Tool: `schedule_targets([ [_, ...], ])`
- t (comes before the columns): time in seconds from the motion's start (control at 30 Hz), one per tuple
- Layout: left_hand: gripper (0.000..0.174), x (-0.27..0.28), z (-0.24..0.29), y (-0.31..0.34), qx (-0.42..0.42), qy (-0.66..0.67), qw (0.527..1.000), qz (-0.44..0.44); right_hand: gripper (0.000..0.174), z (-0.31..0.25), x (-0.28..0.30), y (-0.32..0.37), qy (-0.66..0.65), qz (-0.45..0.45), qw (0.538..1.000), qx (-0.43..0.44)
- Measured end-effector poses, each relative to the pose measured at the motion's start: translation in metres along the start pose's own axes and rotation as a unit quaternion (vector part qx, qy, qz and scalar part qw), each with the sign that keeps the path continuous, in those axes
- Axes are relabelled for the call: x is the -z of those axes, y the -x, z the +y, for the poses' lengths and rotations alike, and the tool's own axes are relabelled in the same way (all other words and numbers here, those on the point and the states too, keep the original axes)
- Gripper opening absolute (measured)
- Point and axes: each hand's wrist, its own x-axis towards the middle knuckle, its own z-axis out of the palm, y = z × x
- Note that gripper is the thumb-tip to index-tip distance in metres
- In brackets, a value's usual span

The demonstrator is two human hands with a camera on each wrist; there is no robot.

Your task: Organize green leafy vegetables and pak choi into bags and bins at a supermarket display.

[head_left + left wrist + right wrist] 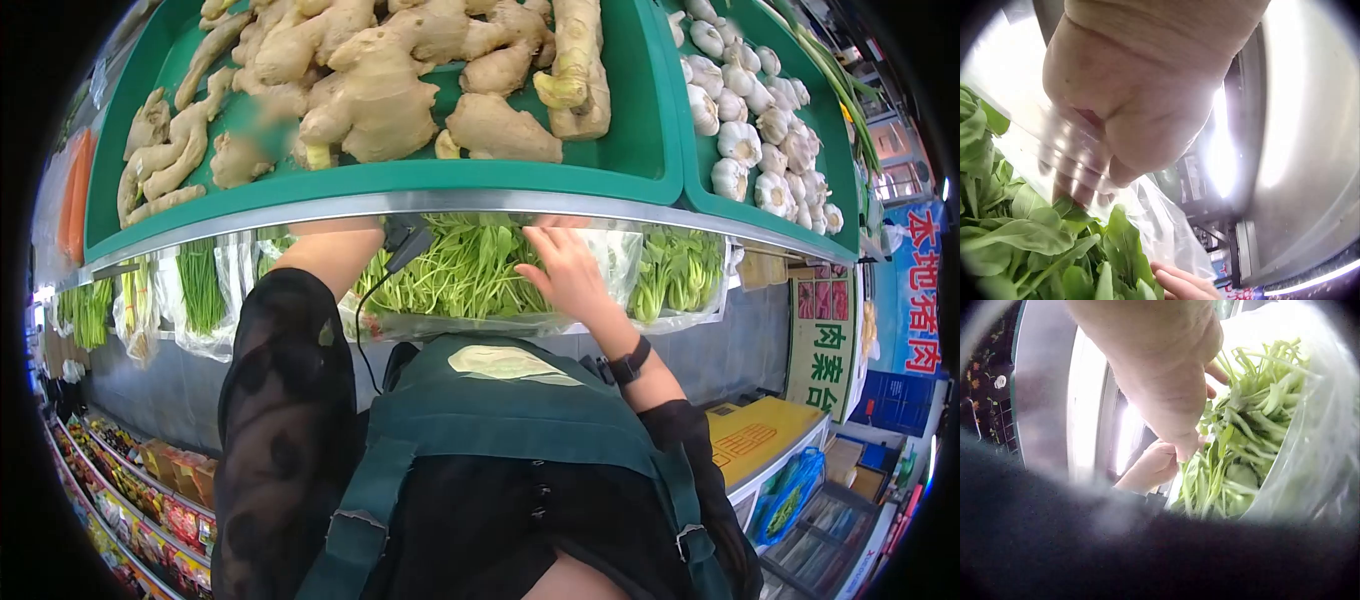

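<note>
A heap of leafy greens [470, 262] with thin stems lies in a clear plastic bag [1163, 219] below the front edge of the upper shelf. My left hand [1138, 94] is at the far side of the greens, with the clear plastic between its thumb and fingers; the fingers show through the film. In the head view the shelf edge hides that hand, and only the forearm shows. My right hand [572, 275] rests on the right end of the same greens, fingers stretched towards the shelf and thumb apart. Leaves partly cover its fingertips in the right wrist view.
Above, green trays hold ginger [375, 95] and garlic [740, 140] behind a metal shelf edge [450, 207]. Chives [202, 288] stand at left, and another bunch of greens [675, 272] at right. A yellow-topped counter [765, 440] stands behind on the right.
</note>
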Motion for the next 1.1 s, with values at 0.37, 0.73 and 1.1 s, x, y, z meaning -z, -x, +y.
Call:
schedule_targets([
  [0.37,0.035,-0.005,-0.010,-0.024,-0.020,-0.107,0.994,-0.007,0.096,-0.014,-0.022,0.033,0.072,-0.110,0.991,-0.003],
  [0.73,0.034,-0.010,0.024,-0.026,-0.051,0.049,0.995,-0.077,0.074,0.030,-0.022,0.025,0.072,-0.066,0.939,-0.331],
  [1.1,0.034,-0.050,0.012,0.012,-0.138,-0.285,0.938,-0.137,0.074,-0.028,-0.071,-0.009,0.097,-0.105,0.965,-0.219],
])
